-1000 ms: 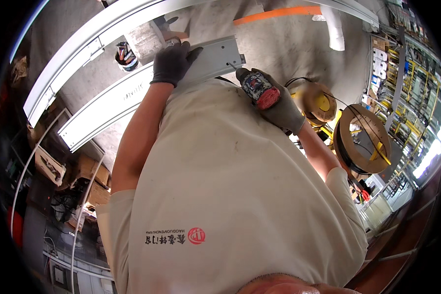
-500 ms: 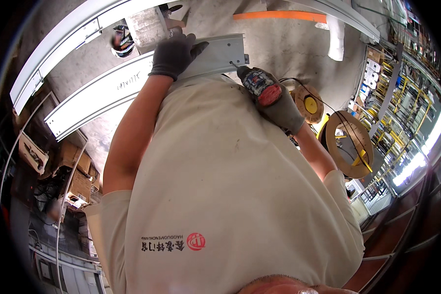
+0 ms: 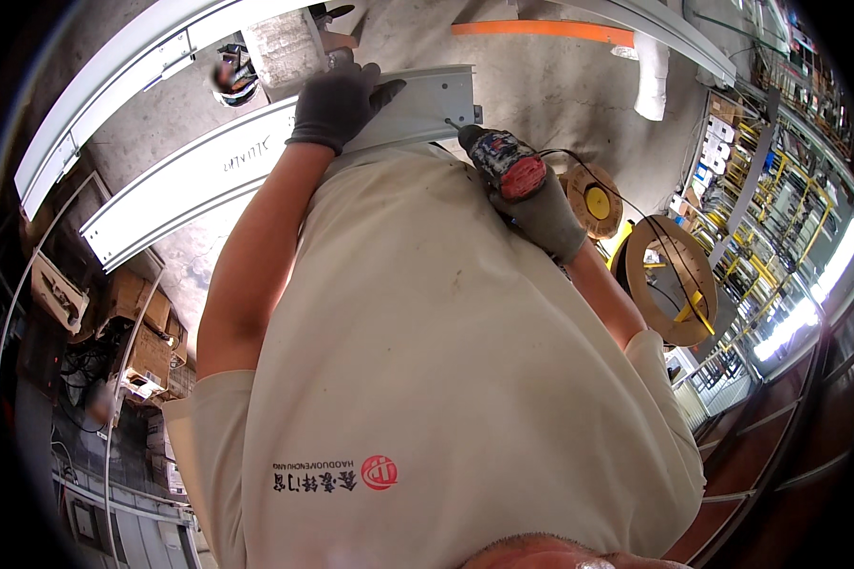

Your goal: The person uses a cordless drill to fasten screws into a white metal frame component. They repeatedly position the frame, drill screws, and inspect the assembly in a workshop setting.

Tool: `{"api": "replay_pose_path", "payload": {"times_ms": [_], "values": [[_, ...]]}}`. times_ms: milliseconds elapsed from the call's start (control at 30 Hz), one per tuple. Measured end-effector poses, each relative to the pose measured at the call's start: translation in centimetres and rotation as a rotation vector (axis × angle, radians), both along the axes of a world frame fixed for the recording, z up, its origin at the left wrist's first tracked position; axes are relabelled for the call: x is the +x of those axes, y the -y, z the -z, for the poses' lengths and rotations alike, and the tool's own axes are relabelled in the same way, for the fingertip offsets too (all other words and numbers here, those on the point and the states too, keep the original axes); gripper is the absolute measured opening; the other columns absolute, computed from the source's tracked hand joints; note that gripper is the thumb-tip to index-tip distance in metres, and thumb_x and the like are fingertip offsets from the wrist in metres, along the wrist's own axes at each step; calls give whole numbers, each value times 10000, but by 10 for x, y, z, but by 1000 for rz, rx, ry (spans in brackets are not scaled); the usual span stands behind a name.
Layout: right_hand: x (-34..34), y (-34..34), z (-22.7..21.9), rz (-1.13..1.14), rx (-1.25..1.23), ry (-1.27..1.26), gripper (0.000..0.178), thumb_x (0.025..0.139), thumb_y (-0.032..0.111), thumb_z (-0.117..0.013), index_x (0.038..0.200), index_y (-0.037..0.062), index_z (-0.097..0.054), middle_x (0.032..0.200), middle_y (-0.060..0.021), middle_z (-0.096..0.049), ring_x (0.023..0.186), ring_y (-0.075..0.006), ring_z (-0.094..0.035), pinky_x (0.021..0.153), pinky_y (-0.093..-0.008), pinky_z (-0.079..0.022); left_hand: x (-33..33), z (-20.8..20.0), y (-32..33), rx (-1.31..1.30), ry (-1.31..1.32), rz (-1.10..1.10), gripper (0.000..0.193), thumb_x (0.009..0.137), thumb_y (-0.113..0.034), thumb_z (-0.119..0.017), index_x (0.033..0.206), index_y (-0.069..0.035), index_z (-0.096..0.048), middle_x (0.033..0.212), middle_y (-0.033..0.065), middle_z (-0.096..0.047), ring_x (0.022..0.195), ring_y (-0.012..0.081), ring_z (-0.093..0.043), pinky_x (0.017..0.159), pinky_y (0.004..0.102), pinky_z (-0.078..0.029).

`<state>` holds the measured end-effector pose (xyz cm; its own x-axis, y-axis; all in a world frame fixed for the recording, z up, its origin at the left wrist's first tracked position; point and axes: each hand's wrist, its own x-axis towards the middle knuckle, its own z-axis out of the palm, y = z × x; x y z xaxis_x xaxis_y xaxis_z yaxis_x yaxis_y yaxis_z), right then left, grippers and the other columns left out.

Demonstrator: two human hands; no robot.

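Note:
A long white-grey metal profile lies across in front of my body, with handwriting on its face and small holes near its right end. My left hand, in a dark glove, grips the profile's far edge, the thumb stretched toward the right end. In my gloved right hand is a power drill with a dark, worn body and a red rear end. Its thin bit points at a hole near the profile's right end; whether the tip is inside cannot be made out. The drill's handle is mostly hidden.
Beyond lies another long white profile, beside a pale block and a small tub of tools. An orange bar is farther off. Cardboard reels stand to the right, cardboard boxes to the left.
The whole view has shifted very slightly. Both hands, the drill and the profile keep nearly the same places relative to one another.

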<state>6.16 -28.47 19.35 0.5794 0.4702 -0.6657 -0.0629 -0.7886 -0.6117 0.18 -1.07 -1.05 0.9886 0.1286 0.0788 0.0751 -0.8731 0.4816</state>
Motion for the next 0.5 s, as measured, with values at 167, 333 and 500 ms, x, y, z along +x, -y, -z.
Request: {"api": "replay_pose_path", "payload": {"times_ms": [167,333,500], "values": [[1,2,3,-44,-7,46,432,856,93,-740,1269,2,-653,1222,-141,-714,1134,-269,-668,1031,-359,-506,0,-1,-1,7,-1,11,490,958,-594,-631,868,-117,-696,1005,220,-670,633,339,-711,550,430,-576],[3,-8,-5,-39,23,78,439,840,79,-756,1262,8,-661,1212,-134,-717,1114,-241,-673,1015,-347,-512,0,-2,-1,3,8,9,492,961,-588,-630,870,-109,-694,1014,221,-671,646,339,-716,555,436,-576],[4,-11,-9,-49,-57,99,448,824,72,-789,1248,-4,-665,1162,-110,-735,1060,-198,-681,980,-333,-527,1,-7,-2,4,-57,18,496,965,-590,-621,881,-108,-702,1040,220,-673,656,331,-722,569,436,-587]]}}
